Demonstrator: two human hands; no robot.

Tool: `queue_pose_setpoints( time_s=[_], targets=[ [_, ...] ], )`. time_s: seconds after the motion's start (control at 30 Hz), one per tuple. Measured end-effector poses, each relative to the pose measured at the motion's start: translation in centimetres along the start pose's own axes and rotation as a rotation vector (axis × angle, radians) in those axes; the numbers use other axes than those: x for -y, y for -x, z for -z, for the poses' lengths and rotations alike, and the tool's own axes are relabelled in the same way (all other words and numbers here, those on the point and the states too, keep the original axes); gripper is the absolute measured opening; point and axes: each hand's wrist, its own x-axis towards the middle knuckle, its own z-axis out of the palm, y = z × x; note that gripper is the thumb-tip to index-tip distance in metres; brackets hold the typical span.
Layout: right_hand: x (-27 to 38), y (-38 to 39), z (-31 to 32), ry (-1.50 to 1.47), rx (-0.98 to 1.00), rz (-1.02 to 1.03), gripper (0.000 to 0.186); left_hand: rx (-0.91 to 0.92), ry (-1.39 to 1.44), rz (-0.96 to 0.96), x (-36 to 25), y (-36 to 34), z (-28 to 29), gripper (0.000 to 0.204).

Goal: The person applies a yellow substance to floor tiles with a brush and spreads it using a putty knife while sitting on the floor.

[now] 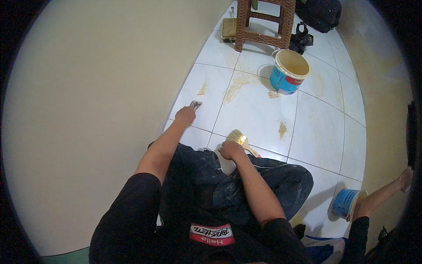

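My left hand (185, 115) is closed around a scraper (196, 104), its flat blade low over the white tiled floor near the foot of the wall. A pale tan paint smear (202, 89) lies on the tile just beyond the blade. In front of my lap my right hand (230, 150) is closed, fingers curled down; what they hold, if anything, is hidden. Right beside it rests a wide paintbrush (238, 137) with paint-coated bristles and a pale handle, red at the end. A pale patch shows below this hand, and I cannot tell what it is.
A blue-labelled paint bucket (290, 72) stands ahead on the right. Behind it are a brown woven-look stool (265, 38), a paint tray (229, 29) and a black plastic bag (301, 40). At lower right, a co-worker's arm (381, 196) passes by another bucket (347, 203).
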Motion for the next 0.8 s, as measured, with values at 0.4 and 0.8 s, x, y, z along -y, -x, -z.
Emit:
queue_pose_setpoints(
  time_s=[0.4,0.8],
  targets=[
    [1.1,0.3,0.6,-0.065,0.038,0.01,0.035,0.083,-0.186,-0.1,3.0,-3.5,3.6,0.051],
    [1.0,0.5,0.8,-0.006,0.064,0.024,0.038,0.086,-0.124,-0.182,3.9,-1.0,3.2,0.051]
  ],
)
